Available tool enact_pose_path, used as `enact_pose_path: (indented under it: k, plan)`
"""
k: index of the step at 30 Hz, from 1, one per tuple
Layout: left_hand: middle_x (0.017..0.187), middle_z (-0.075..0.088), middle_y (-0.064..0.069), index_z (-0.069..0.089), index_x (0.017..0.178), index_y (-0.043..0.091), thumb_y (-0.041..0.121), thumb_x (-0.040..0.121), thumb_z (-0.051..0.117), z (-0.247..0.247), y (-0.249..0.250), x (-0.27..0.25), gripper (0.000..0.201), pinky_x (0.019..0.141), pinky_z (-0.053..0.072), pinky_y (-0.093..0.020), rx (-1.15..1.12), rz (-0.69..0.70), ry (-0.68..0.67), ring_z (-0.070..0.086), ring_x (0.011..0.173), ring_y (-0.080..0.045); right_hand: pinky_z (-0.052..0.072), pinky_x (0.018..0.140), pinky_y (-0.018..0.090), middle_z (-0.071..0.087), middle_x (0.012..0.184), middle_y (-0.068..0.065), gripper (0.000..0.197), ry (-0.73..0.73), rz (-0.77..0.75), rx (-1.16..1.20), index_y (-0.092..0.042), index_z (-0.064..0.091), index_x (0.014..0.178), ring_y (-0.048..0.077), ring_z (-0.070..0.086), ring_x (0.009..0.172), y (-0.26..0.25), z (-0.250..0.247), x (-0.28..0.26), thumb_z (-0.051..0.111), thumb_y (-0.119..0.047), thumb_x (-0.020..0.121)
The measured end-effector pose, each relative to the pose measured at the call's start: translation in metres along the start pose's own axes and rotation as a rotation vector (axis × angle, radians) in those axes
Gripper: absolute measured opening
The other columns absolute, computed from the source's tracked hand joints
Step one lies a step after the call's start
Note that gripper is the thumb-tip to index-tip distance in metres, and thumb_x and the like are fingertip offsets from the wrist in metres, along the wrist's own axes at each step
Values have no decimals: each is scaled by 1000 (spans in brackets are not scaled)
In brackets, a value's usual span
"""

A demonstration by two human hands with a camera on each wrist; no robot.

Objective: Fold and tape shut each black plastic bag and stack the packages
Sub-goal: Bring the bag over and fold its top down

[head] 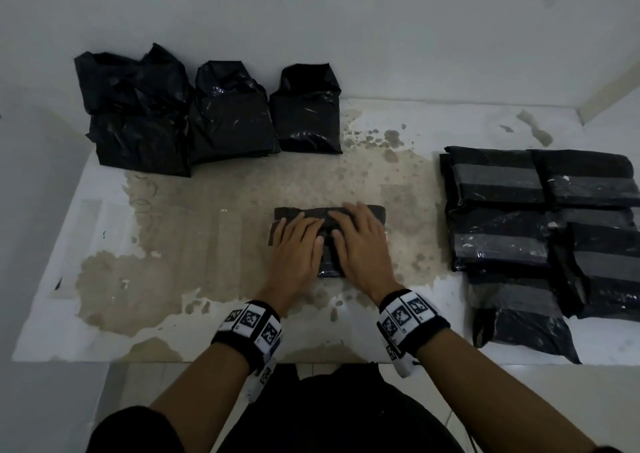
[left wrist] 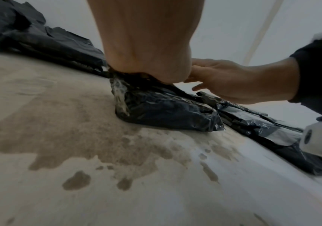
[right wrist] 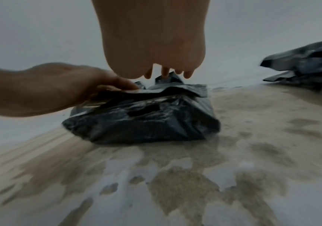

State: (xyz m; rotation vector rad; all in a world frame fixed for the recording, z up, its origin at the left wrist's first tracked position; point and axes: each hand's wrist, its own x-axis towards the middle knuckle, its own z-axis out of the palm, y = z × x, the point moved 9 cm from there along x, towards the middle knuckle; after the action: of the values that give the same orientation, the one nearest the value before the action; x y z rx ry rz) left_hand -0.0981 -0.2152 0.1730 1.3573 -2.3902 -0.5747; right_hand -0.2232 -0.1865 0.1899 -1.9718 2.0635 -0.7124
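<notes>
A small black plastic bag package (head: 327,222) lies at the middle of the table, its top flap folded over. My left hand (head: 299,244) lies flat on its left half, fingers straight and spread. My right hand (head: 358,241) presses flat on its right half, fingers straight. The left wrist view shows the package (left wrist: 166,113) under my left palm (left wrist: 148,45), with my right hand (left wrist: 233,82) beside it. The right wrist view shows the package (right wrist: 148,117) with its folded flap held down by my left hand (right wrist: 59,90) and my right fingers (right wrist: 166,71).
Three open, unfolded black bags (head: 221,113) stand at the back left by the wall. Several taped packages (head: 540,230) lie stacked at the right. The table (head: 207,244) has worn, peeling patches. Its front edge is near my body.
</notes>
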Motion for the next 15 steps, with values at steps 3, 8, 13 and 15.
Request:
enact_pose_path:
  k: [3,8,13,15]
  plan:
    - [140,54,-14,49,144,8,36,105,20,2,-6,-2,56,114,30,-46,-33,-83,-6,46,133,-29,22,123,49,38,160,9,51,-154,-71,-94,-15,40,154,30,24,153,-10,34,-6,29,-34,108]
    - [151,45,-15,44,148,6,33,103,21,9,-9,3,57,113,33,-47,56,-170,9,41,137,-31,18,124,50,27,165,12,55,-205,-99,-252,-11,31,158,30,17,155,-7,46,-14,27,-33,108]
    - [167,10,-17,18,158,3,39,102,11,26,-22,4,66,125,5,-50,172,-205,-71,7,155,-32,13,126,49,15,167,18,67,-197,37,-236,-6,21,160,30,11,156,10,39,-15,19,-46,107]
    - [167,5,-19,14,158,0,40,103,10,27,-25,4,68,126,4,-50,164,-191,-79,1,155,-31,15,126,48,9,167,21,69,-161,132,-176,-3,15,160,33,8,156,24,33,-23,17,-46,107]
